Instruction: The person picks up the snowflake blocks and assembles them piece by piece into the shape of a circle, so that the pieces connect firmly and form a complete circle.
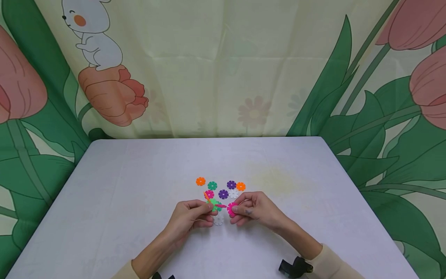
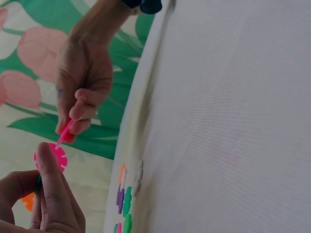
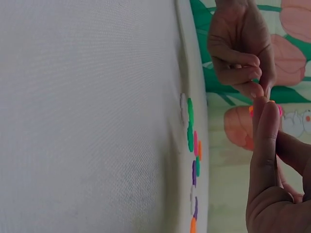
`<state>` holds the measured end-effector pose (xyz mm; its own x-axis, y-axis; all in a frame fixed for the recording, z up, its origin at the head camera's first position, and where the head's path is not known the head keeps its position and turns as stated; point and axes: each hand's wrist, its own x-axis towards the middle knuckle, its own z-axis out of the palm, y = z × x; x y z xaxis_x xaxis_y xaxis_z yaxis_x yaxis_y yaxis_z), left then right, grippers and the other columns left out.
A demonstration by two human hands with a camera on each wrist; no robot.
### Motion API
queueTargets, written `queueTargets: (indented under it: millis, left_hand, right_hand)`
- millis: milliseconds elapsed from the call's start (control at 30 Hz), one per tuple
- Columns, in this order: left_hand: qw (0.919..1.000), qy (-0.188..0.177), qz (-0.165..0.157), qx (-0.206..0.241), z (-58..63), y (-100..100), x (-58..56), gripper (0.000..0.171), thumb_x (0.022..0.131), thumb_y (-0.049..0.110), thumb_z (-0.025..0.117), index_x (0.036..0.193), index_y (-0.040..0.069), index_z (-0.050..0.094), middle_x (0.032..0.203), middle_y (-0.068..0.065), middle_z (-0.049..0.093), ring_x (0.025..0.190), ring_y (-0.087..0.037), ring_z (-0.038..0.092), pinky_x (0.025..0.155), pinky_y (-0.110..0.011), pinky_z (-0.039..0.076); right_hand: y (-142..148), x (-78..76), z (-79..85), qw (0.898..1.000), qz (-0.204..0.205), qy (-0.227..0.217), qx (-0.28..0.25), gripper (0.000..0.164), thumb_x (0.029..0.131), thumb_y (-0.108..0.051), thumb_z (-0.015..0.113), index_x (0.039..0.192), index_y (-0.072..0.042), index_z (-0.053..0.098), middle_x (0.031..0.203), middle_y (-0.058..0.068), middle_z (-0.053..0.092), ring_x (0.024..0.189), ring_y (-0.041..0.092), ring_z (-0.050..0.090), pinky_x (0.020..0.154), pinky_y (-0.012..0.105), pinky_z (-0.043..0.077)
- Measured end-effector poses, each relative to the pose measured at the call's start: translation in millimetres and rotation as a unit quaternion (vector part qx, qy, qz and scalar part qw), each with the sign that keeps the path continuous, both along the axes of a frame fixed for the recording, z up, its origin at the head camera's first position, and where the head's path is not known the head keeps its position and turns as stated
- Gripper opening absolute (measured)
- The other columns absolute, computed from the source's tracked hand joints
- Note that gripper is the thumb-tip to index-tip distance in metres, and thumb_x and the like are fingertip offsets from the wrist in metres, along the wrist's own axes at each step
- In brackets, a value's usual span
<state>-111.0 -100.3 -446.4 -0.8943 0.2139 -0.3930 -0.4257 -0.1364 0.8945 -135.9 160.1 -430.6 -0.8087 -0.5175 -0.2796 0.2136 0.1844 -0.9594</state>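
My left hand pinches a bright green notched flower disc between thumb and fingers. An orange disc and a pink disc stick out from that green one as a small joined cluster. Opposite it, my right hand pinches a second pink disc by its edge. The left wrist view shows this second disc edge-on, its tip right at the rim of the cluster's pink disc. Both hands are above the table, and the left fingers hide most of the green disc.
On the white table several loose flower discs lie around the hands, including an orange disc, a purple disc and a white disc. A black wrist mount sits at the right sleeve. A printed curtain hangs behind.
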Motion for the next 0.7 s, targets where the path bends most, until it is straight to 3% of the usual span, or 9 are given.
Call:
queueTargets:
  millis: [433,700]
  left_hand:
    - [0.9998,0.012,-0.017,-0.001,-1.5,2.5,2.8,0.032,0.096,0.025,0.080,0.110,-0.004,0.076,0.094,-0.009,0.083,0.077,-0.016,0.080,0.077,-0.031,0.069]
    - [0.9995,0.022,-0.025,0.002,-0.3,3.4,5.9,0.031,0.096,0.022,0.080,0.110,-0.005,0.075,0.093,-0.009,0.083,0.079,-0.018,0.080,0.078,-0.031,0.069]
  right_hand:
    - [-2.9,3.2,2.2,1.000,-0.003,0.012,0.013,0.026,0.101,-0.014,0.072,0.116,0.007,0.070,0.101,0.023,0.081,0.090,0.040,0.081,0.081,0.037,0.069]
    - [-4.9,5.5,6.4,1.000,-0.004,0.017,0.017,0.024,0.102,-0.011,0.070,0.116,0.009,0.070,0.101,0.026,0.080,0.085,0.030,0.082,0.079,0.036,0.069]
